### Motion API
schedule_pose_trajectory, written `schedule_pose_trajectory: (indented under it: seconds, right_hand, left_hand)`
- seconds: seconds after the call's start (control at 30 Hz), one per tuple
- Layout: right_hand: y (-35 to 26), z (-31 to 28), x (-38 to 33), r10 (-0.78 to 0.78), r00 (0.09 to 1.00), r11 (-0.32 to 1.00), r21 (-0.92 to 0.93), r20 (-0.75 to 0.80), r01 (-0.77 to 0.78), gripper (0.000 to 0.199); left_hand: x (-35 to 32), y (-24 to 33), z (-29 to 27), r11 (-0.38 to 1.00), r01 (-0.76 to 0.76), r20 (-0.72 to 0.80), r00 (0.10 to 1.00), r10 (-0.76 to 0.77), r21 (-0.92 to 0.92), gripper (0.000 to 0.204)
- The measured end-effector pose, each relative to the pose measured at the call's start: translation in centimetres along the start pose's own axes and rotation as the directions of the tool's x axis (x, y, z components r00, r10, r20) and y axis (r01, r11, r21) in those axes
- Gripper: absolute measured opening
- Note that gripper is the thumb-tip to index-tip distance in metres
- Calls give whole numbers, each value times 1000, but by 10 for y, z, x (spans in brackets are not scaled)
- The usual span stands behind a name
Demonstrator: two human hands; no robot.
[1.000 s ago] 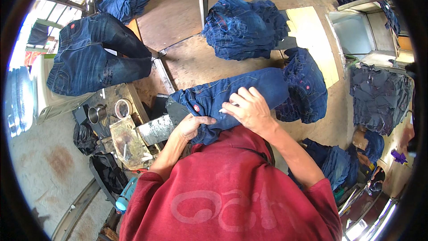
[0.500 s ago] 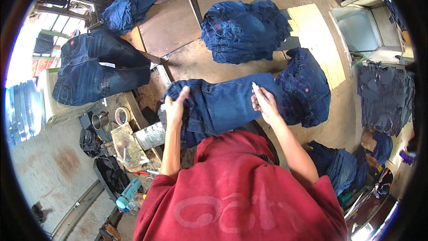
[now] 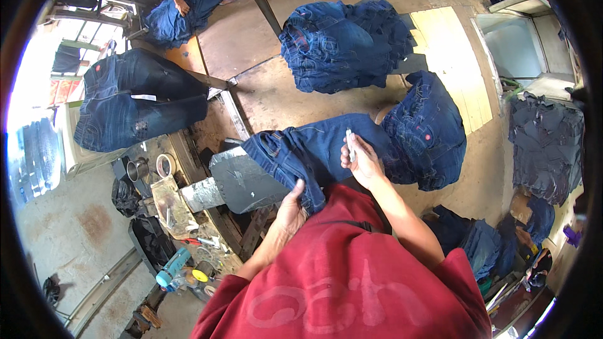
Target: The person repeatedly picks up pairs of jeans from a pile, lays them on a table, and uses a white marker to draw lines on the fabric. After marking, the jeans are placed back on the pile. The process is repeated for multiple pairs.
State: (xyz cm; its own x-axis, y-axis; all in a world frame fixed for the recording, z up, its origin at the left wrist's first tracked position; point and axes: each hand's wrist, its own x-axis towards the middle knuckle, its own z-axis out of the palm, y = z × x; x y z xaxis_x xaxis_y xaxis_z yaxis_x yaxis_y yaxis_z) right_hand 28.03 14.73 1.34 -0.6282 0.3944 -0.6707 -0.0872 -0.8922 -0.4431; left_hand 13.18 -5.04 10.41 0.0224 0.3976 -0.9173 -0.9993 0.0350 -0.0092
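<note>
A pair of dark blue jeans (image 3: 333, 144) lies partly over a narrow dark board (image 3: 245, 181), its waist end bunched toward me. My left hand (image 3: 290, 212) grips the near edge of that waist end, thumb on top, with the fingers partly hidden by the cloth. Above the leg part, my right hand (image 3: 365, 162) is closed around a short whitish stick (image 3: 350, 141), whose exact kind is too small to tell. Just beyond the right hand, a heap of jeans (image 3: 427, 132) meets the far end of the pair.
A big jeans pile (image 3: 342, 44) sits ahead on the floor. More jeans (image 3: 141, 97) drape at left. A tape roll (image 3: 165, 166), metal cup (image 3: 139, 168) and blue bottle (image 3: 174, 267) stand left of me. Another person's hand (image 3: 182, 8) touches a far pile (image 3: 188, 6).
The waist end of the jeans has slid right, baring the dark board. My left hand has come nearer and rightward; my right hand has shifted slightly left. A person's arm has appeared at the far pile.
</note>
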Motion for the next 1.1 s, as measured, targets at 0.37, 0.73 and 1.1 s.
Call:
schedule_pose_trajectory:
  seconds: [0.37, 0.73, 1.1]
  right_hand:
    - [-18, 14, -19, -43, 999, 991, -125, 20, 45, 26]
    - [-34, 32, -82, -464, 883, 568, -787, -68, 238, 18]
    - [8, 82, -101, -692, 685, -250, -966, 228, 68, 16]
  left_hand:
    - [7, 29, 35, 967, -141, 89, 988, 125, 213, 36]
    - [22, 39, 38, 754, -272, 215, 961, 177, 598, 48]
    - [85, 80, -10, 755, -103, 436, 862, -257, 647, 50]
